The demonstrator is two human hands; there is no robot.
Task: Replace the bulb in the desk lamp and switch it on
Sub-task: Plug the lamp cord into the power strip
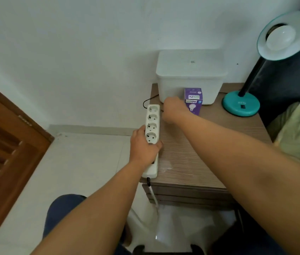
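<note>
left hand [143, 144] clamps the power strip [152, 138] on the table [200, 153], right hand [173, 110] fisted at its 12 o'clock end, contents hidden, lamp [241, 103] at 2 o'clock with bulb [279, 36] fitted.

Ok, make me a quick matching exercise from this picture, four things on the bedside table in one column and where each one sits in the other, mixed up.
Things:
1. power strip
2. bulb box
3. desk lamp
4. white container

Places:
A. back of the table, against the wall
B. far right corner of the table
C. along the table's left edge, under the left hand
D. just in front of the white container, beside the right hand

Pairs: 1-C, 2-D, 3-B, 4-A
</note>
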